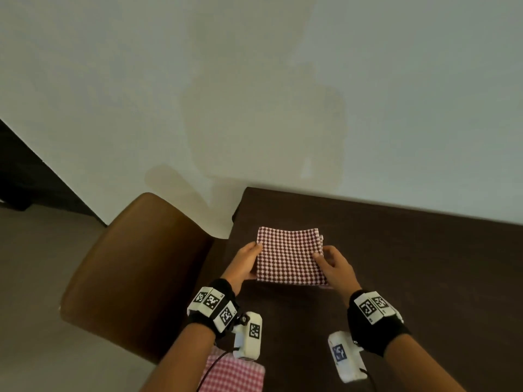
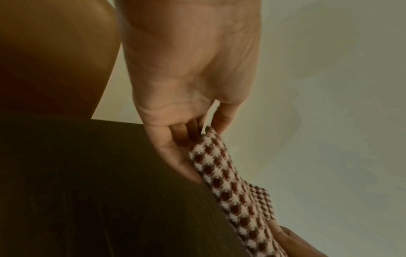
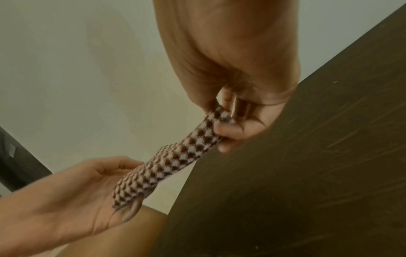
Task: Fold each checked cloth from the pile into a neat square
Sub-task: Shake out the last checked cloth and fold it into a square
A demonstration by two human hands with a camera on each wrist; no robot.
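Note:
A dark red and white checked cloth [image 1: 288, 256], folded to a near square, hangs between both hands over the dark table [image 1: 410, 264]. My left hand [image 1: 252, 254] holds its left edge, thumb on top and fingers underneath, as the left wrist view shows on the cloth [image 2: 230, 187]. My right hand [image 1: 321, 257] pinches the right edge, with fingers curled round the cloth [image 3: 167, 167] in the right wrist view. There the cloth sags slightly between the hands and looks lifted off the table top. A pink checked cloth [image 1: 235, 372] lies at the near table edge under my left forearm.
A brown padded chair [image 1: 135, 267] stands left of the table. A pale wall [image 1: 254, 80] runs right behind the table's far edge. Bare dark table top stretches to the right of the hands.

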